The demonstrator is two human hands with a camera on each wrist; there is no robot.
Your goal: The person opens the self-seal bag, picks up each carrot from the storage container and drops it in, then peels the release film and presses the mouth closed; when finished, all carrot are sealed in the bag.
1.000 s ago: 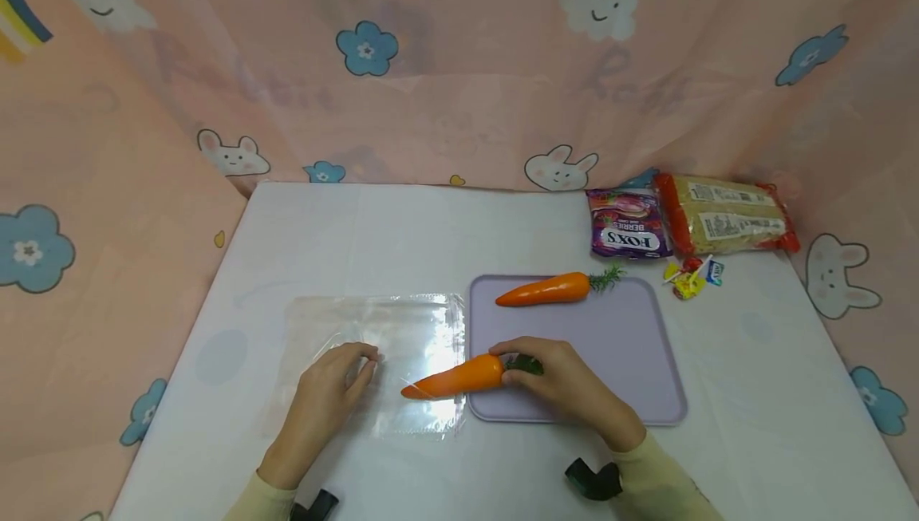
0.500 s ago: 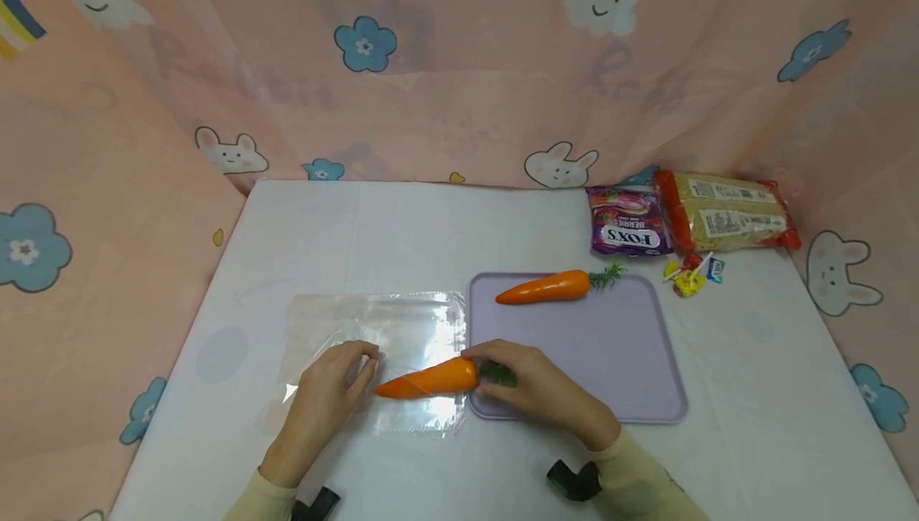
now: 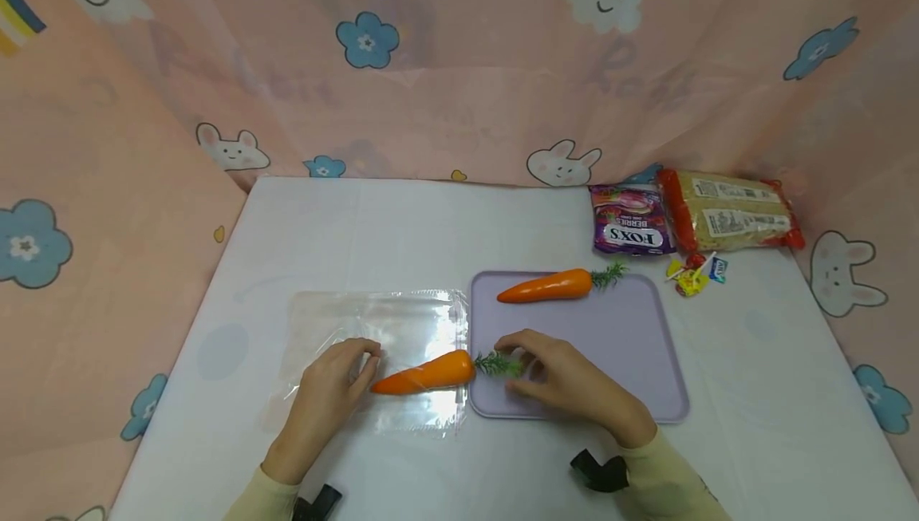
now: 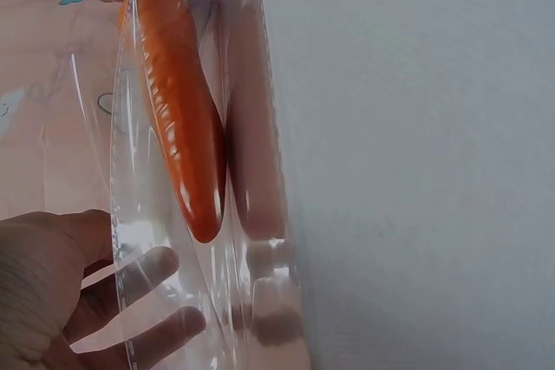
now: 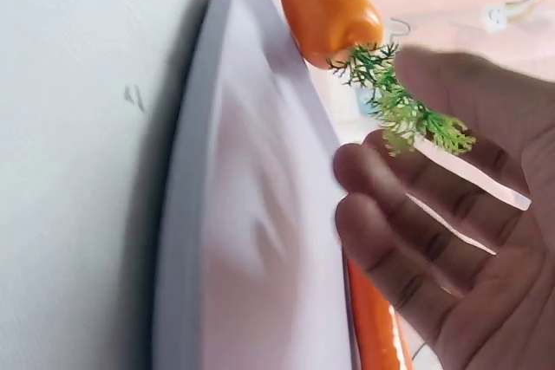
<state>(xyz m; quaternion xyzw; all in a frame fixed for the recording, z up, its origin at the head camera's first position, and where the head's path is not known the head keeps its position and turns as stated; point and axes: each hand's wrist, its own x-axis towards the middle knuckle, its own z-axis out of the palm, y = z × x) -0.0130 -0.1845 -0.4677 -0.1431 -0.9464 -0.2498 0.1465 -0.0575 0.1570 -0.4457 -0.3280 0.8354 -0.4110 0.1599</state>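
Note:
An orange carrot [image 3: 427, 373] lies mostly inside a clear plastic bag [image 3: 323, 313]; its green leafy top [image 5: 408, 110] sticks out over the edge of the lilac tray [image 3: 603, 377]. My right hand [image 3: 567, 373] is around the leafy top, fingers bent loosely and spaced apart, not gripping it. On the left part of the bag is my left hand [image 3: 333, 381], near the carrot's tip. In the left wrist view its fingers [image 4: 143, 275] are spread and show through the clear film. A second carrot [image 3: 549, 287] lies along the tray's far side.
At the back right corner lie a purple candy bag [image 3: 632, 222] and a red-and-yellow packet [image 3: 732, 214]. Several wrapped sweets [image 3: 692, 274] lie before them, right of the tray. A pink patterned cloth [image 3: 459, 90] hangs behind the white table [image 3: 345, 226].
The carrot has slid left, further into the bag. My right hand moved left with it, then let go and drew back right. The left hand stays almost still.

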